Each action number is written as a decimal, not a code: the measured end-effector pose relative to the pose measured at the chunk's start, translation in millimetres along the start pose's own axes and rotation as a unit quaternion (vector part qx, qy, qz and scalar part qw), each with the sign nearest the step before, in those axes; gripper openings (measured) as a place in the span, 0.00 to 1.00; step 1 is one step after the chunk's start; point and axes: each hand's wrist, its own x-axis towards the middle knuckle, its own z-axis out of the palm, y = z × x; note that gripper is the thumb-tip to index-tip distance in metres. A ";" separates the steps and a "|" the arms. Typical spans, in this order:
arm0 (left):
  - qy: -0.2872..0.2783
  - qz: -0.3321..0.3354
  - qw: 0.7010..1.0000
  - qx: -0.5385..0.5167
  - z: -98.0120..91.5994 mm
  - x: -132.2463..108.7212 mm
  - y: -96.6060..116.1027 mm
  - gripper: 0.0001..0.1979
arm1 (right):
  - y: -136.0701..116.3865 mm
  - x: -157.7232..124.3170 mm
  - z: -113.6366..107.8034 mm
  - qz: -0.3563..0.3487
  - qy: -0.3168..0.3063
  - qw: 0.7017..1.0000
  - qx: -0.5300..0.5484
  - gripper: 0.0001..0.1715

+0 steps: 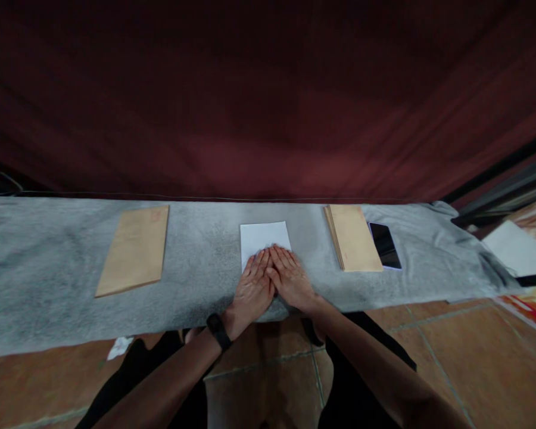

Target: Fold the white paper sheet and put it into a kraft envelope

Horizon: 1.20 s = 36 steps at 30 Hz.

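Observation:
A white sheet of paper (262,236), perhaps folded, lies on the grey cloth in front of me. My left hand (255,283) rests flat on its lower part, fingers stretched forward. Beside it, touching at the fingertips, my right hand (291,278) lies flat on the paper too. Both palms face down and cover the near edge of the sheet. A brown envelope (136,247) is off to the left, and a stack of brown envelopes (355,238) lies to the right.
The grey cloth (205,238) covers a long narrow surface. A phone (385,244) lies against the right stack. Dark red fabric (268,119) hangs behind the far edge. White paper (520,249) sits at far right, and a crumpled white scrap (120,347) is on the tiled floor.

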 end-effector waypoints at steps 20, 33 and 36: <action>-0.011 -0.096 0.995 0.029 -17.7 -11.7 -29.5 0.36 | 23.0 -8.5 -1.6 0.043 0.022 0.997 -0.057 0.36; -0.028 -0.113 0.993 0.035 -21.6 -16.6 -40.0 0.37 | 36.7 -13.2 -5.1 0.069 0.021 0.995 -0.063 0.34; -0.027 -0.111 0.993 0.035 -23.2 -16.8 -40.7 0.36 | 40.7 -14.4 -5.7 0.078 0.021 0.995 -0.062 0.34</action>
